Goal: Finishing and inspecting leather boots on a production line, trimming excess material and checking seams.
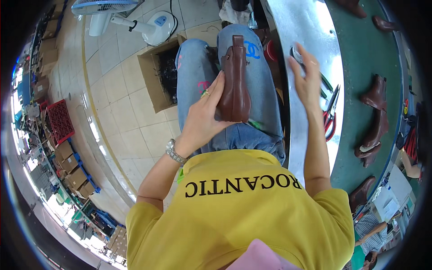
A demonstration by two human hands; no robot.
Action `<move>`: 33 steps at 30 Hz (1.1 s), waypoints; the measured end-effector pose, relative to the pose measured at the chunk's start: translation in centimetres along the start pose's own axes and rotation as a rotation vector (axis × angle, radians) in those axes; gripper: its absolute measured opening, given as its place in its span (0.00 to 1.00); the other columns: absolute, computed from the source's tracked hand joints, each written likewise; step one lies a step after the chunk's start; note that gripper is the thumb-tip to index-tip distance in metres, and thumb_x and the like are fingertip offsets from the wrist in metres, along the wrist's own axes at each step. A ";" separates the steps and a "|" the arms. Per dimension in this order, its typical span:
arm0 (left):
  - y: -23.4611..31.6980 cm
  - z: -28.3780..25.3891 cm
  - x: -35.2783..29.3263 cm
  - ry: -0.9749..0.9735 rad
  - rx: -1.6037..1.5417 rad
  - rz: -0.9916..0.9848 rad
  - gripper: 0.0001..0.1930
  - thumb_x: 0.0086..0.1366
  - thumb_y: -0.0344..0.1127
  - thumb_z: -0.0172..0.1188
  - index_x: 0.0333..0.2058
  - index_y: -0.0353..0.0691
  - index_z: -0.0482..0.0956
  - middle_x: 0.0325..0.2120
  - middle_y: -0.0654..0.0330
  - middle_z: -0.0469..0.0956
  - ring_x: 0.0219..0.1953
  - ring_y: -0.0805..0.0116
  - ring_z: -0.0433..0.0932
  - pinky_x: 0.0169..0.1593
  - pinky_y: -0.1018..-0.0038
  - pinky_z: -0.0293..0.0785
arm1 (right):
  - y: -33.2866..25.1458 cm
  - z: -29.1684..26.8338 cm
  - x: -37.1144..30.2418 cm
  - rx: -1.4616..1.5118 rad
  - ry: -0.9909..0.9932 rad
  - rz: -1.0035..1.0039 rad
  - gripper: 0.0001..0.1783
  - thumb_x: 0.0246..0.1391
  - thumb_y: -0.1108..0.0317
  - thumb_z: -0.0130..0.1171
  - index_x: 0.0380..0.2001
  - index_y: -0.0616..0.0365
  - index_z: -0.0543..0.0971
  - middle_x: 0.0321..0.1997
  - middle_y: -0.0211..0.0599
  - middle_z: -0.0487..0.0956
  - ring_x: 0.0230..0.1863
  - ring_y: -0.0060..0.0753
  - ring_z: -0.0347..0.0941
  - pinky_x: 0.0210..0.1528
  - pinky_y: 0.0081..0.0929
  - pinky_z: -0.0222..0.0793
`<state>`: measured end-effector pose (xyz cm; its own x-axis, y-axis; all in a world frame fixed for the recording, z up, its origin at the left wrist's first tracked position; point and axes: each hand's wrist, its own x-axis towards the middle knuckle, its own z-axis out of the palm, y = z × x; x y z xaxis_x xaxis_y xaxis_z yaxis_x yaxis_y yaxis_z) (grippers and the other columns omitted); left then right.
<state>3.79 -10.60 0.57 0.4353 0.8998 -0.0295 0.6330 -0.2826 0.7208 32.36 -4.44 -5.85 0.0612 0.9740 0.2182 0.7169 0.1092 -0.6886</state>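
My left hand (204, 114) is closed round the side and near end of a brown leather boot (234, 85), as far as its shape shows. It lies upright along my right thigh, its narrow, tabbed end pointing away from me and its wide, rounded end toward me. Over the metal bench on the right, my right hand (307, 78) has thumb and forefinger apart. A small round silver-and-dark thing (295, 55) shows between those fingertips; no grip on it is visible. Next to this hand lie red-handled scissors (331, 114) and a green-handled tool (326, 85).
Beyond the metal bench (310, 13), a green work surface (355, 58) carries several brown leather boots (375, 96). An open cardboard box (155, 92) stands on the tiled floor left of my knees. Farther off are a fan (157, 27) and a red crate (60, 120).
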 end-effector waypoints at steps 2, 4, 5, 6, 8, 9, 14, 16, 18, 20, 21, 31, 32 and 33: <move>-0.8 -1.0 -0.1 0.004 -0.073 0.008 0.58 0.44 0.44 0.78 0.69 0.36 0.50 0.61 0.41 0.65 0.60 0.46 0.69 0.57 0.66 0.72 | 3.9 -1.9 -2.2 -0.370 0.028 -0.059 0.25 0.57 0.60 0.61 0.57 0.51 0.75 0.53 0.44 0.77 0.55 0.50 0.70 0.59 0.42 0.64; -0.3 -1.6 0.3 0.004 -0.380 -0.137 0.52 0.46 0.40 0.76 0.68 0.41 0.56 0.62 0.47 0.67 0.62 0.48 0.68 0.58 0.65 0.71 | 5.5 -2.6 -4.2 -0.607 0.014 -0.062 0.27 0.55 0.61 0.62 0.59 0.47 0.74 0.54 0.43 0.75 0.54 0.51 0.69 0.57 0.45 0.64; -0.4 -1.9 0.6 -0.002 -0.302 -0.028 0.49 0.47 0.39 0.76 0.67 0.42 0.58 0.62 0.48 0.67 0.62 0.49 0.67 0.59 0.65 0.70 | 6.0 -2.7 -4.6 -0.602 -0.002 -0.039 0.28 0.55 0.62 0.62 0.60 0.46 0.74 0.54 0.44 0.75 0.53 0.50 0.70 0.56 0.46 0.65; -0.7 -2.4 0.9 -0.010 -0.224 0.084 0.47 0.48 0.38 0.75 0.66 0.42 0.61 0.62 0.50 0.68 0.63 0.49 0.67 0.60 0.64 0.69 | 6.6 -2.8 -4.8 -0.599 -0.016 -0.012 0.29 0.54 0.63 0.62 0.61 0.46 0.73 0.53 0.44 0.75 0.52 0.50 0.70 0.54 0.46 0.65; -0.5 -2.3 1.9 -0.017 -0.202 0.202 0.41 0.49 0.33 0.74 0.63 0.42 0.67 0.61 0.55 0.69 0.65 0.50 0.64 0.62 0.63 0.67 | 8.0 -3.5 -4.9 -0.619 -0.035 0.013 0.29 0.54 0.66 0.60 0.61 0.44 0.72 0.49 0.49 0.75 0.50 0.49 0.70 0.52 0.46 0.65; -0.5 -2.0 1.9 -0.028 -0.213 0.173 0.42 0.48 0.32 0.74 0.64 0.41 0.66 0.62 0.55 0.69 0.66 0.51 0.64 0.63 0.63 0.66 | 7.8 -3.8 -4.3 -0.582 -0.113 0.032 0.28 0.58 0.67 0.58 0.62 0.48 0.70 0.48 0.55 0.74 0.48 0.53 0.71 0.51 0.46 0.67; -0.4 -0.5 0.9 0.140 -0.488 -0.084 0.43 0.48 0.31 0.75 0.64 0.37 0.66 0.52 0.46 0.76 0.50 0.62 0.80 0.54 0.70 0.75 | -0.4 -6.6 -1.0 0.504 -0.285 0.525 0.29 0.67 0.51 0.48 0.65 0.56 0.67 0.38 0.27 0.76 0.41 0.21 0.69 0.45 0.20 0.64; -1.0 0.2 0.8 0.118 -0.421 -0.046 0.43 0.48 0.31 0.75 0.63 0.36 0.66 0.52 0.46 0.77 0.49 0.62 0.80 0.54 0.70 0.74 | -5.9 -9.1 -1.7 0.745 -0.432 0.549 0.30 0.69 0.53 0.46 0.69 0.53 0.60 0.34 0.29 0.75 0.34 0.20 0.67 0.39 0.21 0.65; -1.0 -0.3 0.4 0.101 -0.404 -0.047 0.43 0.48 0.31 0.75 0.63 0.35 0.66 0.51 0.46 0.78 0.49 0.61 0.80 0.54 0.69 0.74 | -9.1 -10.1 -2.6 0.749 -0.654 0.474 0.30 0.69 0.56 0.45 0.70 0.53 0.58 0.31 0.31 0.75 0.28 0.20 0.67 0.34 0.21 0.66; -1.5 -0.4 0.1 0.108 -0.348 -0.034 0.44 0.47 0.32 0.76 0.63 0.37 0.66 0.51 0.47 0.78 0.49 0.59 0.80 0.53 0.70 0.74 | -12.2 -10.5 -1.9 0.540 -0.810 0.304 0.30 0.69 0.59 0.43 0.70 0.55 0.57 0.30 0.33 0.76 0.25 0.20 0.67 0.31 0.20 0.66; -1.9 -0.3 -0.1 0.101 -0.344 -0.029 0.44 0.46 0.32 0.76 0.63 0.38 0.67 0.51 0.47 0.78 0.49 0.58 0.81 0.53 0.70 0.74 | -13.7 -11.0 -1.5 0.434 -0.837 0.199 0.30 0.68 0.60 0.43 0.70 0.56 0.56 0.30 0.34 0.76 0.24 0.20 0.68 0.30 0.19 0.66; -2.6 -0.2 -2.2 0.246 -0.290 -0.003 0.43 0.46 0.36 0.76 0.63 0.42 0.68 0.47 0.47 0.80 0.44 0.56 0.82 0.47 0.71 0.77 | -17.5 -10.4 1.6 -0.150 -0.897 -0.205 0.14 0.64 0.62 0.53 0.47 0.60 0.73 0.18 0.47 0.73 0.20 0.53 0.75 0.23 0.40 0.68; -2.6 -0.5 -2.2 0.253 -0.312 -0.007 0.43 0.46 0.36 0.76 0.63 0.42 0.68 0.46 0.47 0.80 0.44 0.55 0.82 0.46 0.71 0.77 | -19.3 -10.9 2.1 0.059 -0.829 -0.099 0.14 0.64 0.62 0.53 0.44 0.61 0.75 0.18 0.47 0.72 0.18 0.49 0.73 0.22 0.35 0.67; -2.5 -0.5 -2.3 0.259 -0.333 -0.012 0.43 0.46 0.36 0.76 0.63 0.42 0.68 0.46 0.47 0.80 0.43 0.55 0.83 0.45 0.71 0.78 | -19.5 -10.9 1.7 0.277 -0.690 -0.168 0.16 0.64 0.61 0.53 0.47 0.62 0.73 0.17 0.46 0.71 0.17 0.46 0.71 0.22 0.31 0.66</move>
<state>0.82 -11.80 -0.82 0.2271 0.9682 0.1053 0.3768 -0.1871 0.9072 26.06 -7.06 15.46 -0.5469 0.8330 -0.0837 0.4718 0.2241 -0.8527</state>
